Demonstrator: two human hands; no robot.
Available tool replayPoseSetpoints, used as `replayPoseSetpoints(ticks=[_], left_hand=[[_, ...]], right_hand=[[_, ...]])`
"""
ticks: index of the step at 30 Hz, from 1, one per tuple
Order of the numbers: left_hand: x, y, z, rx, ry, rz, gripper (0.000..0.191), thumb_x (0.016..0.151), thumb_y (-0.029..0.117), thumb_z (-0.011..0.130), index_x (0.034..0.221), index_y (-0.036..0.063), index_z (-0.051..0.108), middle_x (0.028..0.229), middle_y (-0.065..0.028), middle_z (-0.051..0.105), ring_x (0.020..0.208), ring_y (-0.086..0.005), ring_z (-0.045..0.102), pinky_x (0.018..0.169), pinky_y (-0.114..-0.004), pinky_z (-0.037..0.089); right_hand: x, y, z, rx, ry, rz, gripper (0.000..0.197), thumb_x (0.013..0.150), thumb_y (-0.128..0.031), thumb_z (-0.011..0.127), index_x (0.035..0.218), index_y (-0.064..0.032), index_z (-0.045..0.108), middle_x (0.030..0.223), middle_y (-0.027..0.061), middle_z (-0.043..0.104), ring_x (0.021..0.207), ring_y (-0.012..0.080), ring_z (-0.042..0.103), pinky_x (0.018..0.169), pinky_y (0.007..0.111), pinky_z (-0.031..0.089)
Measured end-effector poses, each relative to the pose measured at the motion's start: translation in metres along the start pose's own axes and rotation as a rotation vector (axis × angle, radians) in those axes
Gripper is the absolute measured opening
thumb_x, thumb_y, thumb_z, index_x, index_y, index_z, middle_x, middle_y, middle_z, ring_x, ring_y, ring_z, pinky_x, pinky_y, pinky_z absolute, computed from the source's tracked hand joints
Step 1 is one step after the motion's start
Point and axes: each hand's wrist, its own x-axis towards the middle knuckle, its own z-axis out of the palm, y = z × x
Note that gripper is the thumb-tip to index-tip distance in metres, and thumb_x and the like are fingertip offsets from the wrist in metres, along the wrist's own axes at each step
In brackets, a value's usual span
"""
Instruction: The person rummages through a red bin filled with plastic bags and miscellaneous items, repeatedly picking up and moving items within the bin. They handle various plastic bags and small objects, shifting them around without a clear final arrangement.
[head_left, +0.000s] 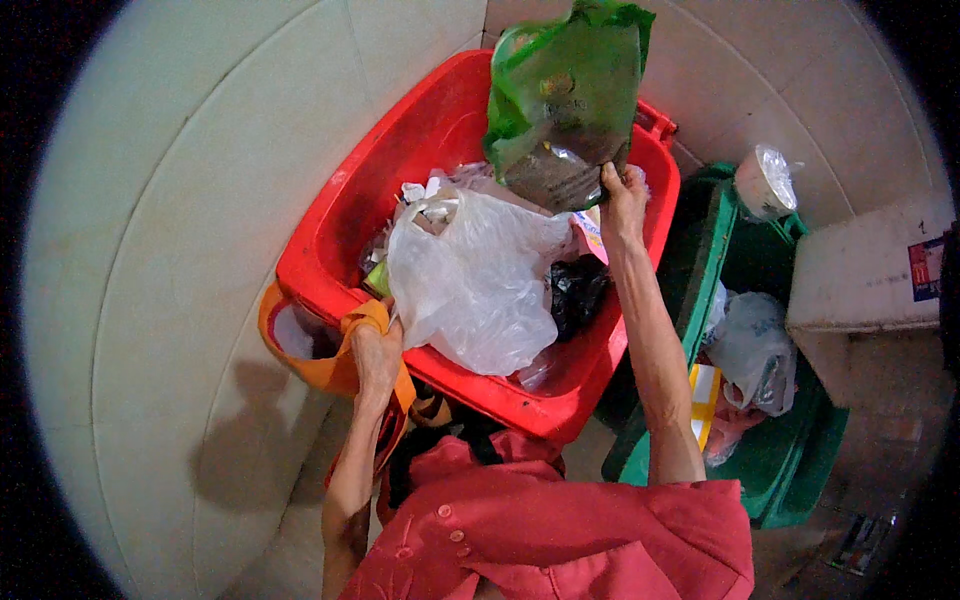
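My right hand (625, 199) pinches the lower corner of a green, partly see-through plastic bag (574, 105) and holds it up over the far end of a red bin (319, 281). My left hand (377, 352) is closed on the strap of an orange bag (319, 369) at the bin's near left corner. Its fingertips are by the edge of a white plastic bag (480, 281), and whether they grip that too I cannot tell. This white bag lies crumpled on top of the rubbish in the red bin. A black plastic bag (579, 296) sits to its right.
Right of the red bin stands a green bin (780, 480) holding a tied clear plastic bag (754, 352) and other rubbish. A plastic-wrapped tub (766, 184) rests at its back rim. Beside it is a white box (862, 274). A tiled wall (202, 210) borders the left.
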Motion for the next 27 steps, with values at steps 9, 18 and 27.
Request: replayPoseSetpoints(ticks=[9, 18, 27], left_hand=[[-0.009, -0.007, 0.006, -0.396, 0.082, -0.146, 0.02, 0.079, 0.007, 0.057, 0.094, -0.0057, 0.061, 0.078, -0.008, 0.063, 0.072, -0.0114, 0.056, 0.065, -0.027, 0.044], [-0.03, 0.011, -0.016, -0.385, -0.148, -0.27, 0.014, 0.08, 0.008, 0.057, 0.085, -0.0048, 0.061, 0.075, -0.0025, 0.06, 0.071, -0.0087, 0.054, 0.062, -0.026, 0.043], [-0.035, -0.003, -0.047, -0.783, -0.232, -0.321, 0.034, 0.082, 0.009, 0.056, 0.113, -0.0046, 0.051, 0.1, -0.0103, 0.06, 0.078, -0.0106, 0.053, 0.071, -0.025, 0.044]], right_hand=[[0.024, -0.024, 0.044, -1.206, -0.022, -0.151, 0.073, 0.077, -0.038, 0.059, 0.132, 0.0002, 0.028, 0.128, 0.0221, 0.04, 0.12, 0.0306, 0.039, 0.099, 0.036, 0.03], [-0.133, 0.067, 0.035, -1.36, -1.426, -0.168, 0.109, 0.058, -0.025, 0.075, 0.139, -0.0098, 0.004, 0.133, 0.0249, 0.032, 0.12, 0.0348, 0.038, 0.095, 0.042, 0.036], [-0.106, 0.115, 0.04, -1.515, -1.365, -0.102, 0.053, 0.063, -0.006, 0.062, 0.114, -0.0084, 0.05, 0.085, 0.0175, 0.061, 0.084, 0.0346, 0.058, 0.071, 0.04, 0.047]])
